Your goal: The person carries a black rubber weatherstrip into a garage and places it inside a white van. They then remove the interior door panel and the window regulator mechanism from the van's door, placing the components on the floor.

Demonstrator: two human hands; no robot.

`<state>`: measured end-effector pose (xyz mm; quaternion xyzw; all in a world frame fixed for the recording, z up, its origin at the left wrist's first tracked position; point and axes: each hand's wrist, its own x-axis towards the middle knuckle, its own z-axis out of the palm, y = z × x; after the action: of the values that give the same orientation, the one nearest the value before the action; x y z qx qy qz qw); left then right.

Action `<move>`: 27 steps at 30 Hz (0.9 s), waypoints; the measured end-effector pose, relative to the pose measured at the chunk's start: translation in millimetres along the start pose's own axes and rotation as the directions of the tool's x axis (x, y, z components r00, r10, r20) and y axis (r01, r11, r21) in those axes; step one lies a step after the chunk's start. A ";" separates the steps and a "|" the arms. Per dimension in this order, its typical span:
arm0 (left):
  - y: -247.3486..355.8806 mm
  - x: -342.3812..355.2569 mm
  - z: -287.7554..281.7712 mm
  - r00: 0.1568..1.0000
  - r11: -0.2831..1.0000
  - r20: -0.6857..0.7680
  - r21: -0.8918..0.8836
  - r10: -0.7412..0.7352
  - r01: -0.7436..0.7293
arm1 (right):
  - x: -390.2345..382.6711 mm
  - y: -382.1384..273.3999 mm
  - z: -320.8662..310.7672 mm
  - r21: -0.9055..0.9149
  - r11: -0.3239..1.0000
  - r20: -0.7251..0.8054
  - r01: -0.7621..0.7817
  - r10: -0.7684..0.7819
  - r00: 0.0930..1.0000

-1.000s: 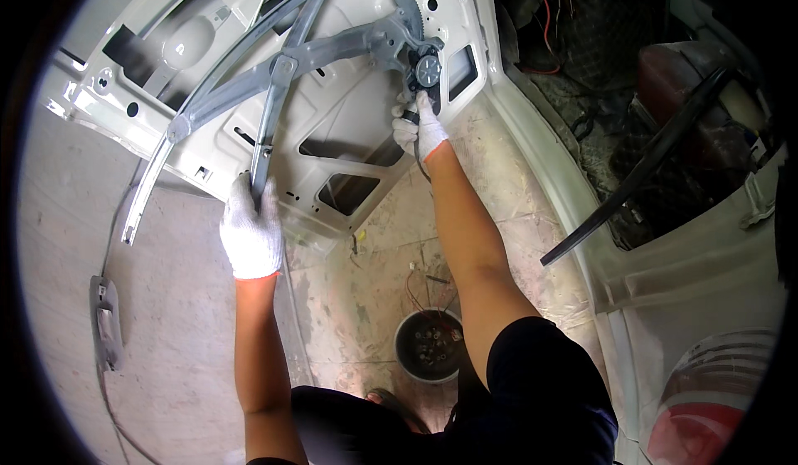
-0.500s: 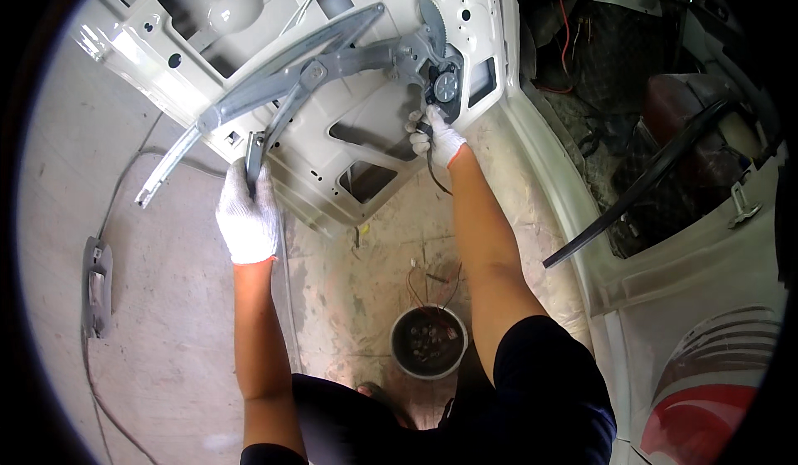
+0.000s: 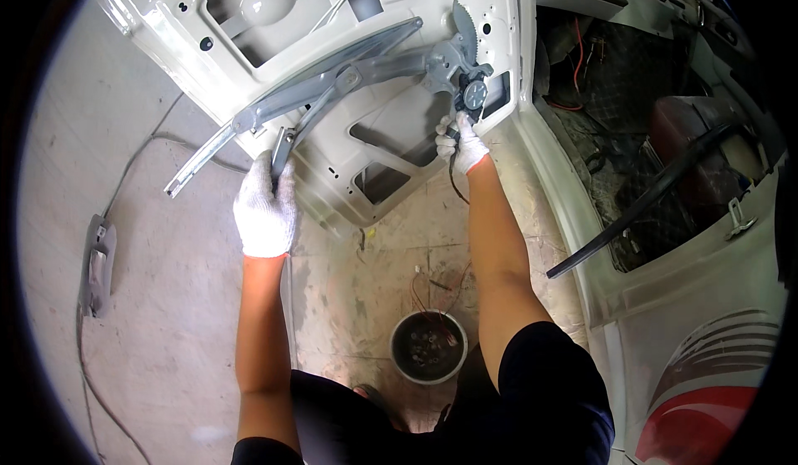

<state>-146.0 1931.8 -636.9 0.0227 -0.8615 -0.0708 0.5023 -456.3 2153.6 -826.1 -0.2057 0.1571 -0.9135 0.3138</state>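
Note:
A grey metal window regulator (image 3: 386, 68), with crossed arms, a toothed sector and a round motor (image 3: 475, 94), is held up in front of a white car door (image 3: 249, 84). In a white knitted glove, my left hand (image 3: 266, 211) grips the lower end of one regulator arm. My right hand (image 3: 464, 142), gloved too, is closed round the dark motor body below the round cap. A black cable hangs from beneath that hand. At the left end a pale slotted rail (image 3: 199, 159) sticks out past the door's edge. The fingertips are partly hidden.
A round bucket (image 3: 397, 368) with small parts inside stands on the floor near my legs. To the right is the open car body with its door sill (image 3: 573, 236) and a hanging black rubber strip (image 3: 615, 216). A work lamp (image 3: 100, 267) with its cable lies at left.
Both hands and the regulator have shifted slightly right in the picture. The door and car body have also shifted, so the view has moved. Both grips look the same.

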 end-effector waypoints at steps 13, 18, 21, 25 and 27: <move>-3.2 1.9 -1.4 0.999 0.997 -0.045 0.073 0.018 -0.014 | 3.8 -3.4 6.2 0.054 0.999 0.076 0.003 -0.007 0.997; -4.5 0.1 -0.6 0.999 0.999 -0.030 0.028 0.016 -0.015 | 6.7 3.1 6.2 0.088 0.995 0.117 0.038 -0.048 0.992; -4.1 -1.6 1.4 0.999 0.999 -0.033 0.036 0.030 -0.029 | 12.8 6.0 9.9 0.120 0.992 0.168 0.040 -0.060 0.984; 2.0 -2.0 0.6 1.000 0.999 0.006 0.047 0.004 -0.005 | 15.4 8.0 14.1 0.160 0.986 0.159 0.056 -0.081 0.984; 1.7 -1.8 -1.1 1.000 0.998 -0.005 0.053 0.031 -0.030 | 20.5 11.3 18.9 0.182 0.981 0.145 0.070 -0.097 0.985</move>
<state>-144.1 1933.5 -637.7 0.0230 -0.8618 -0.0405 0.5051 -456.4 2129.0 -808.7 -0.2533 0.0423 -0.9177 0.3032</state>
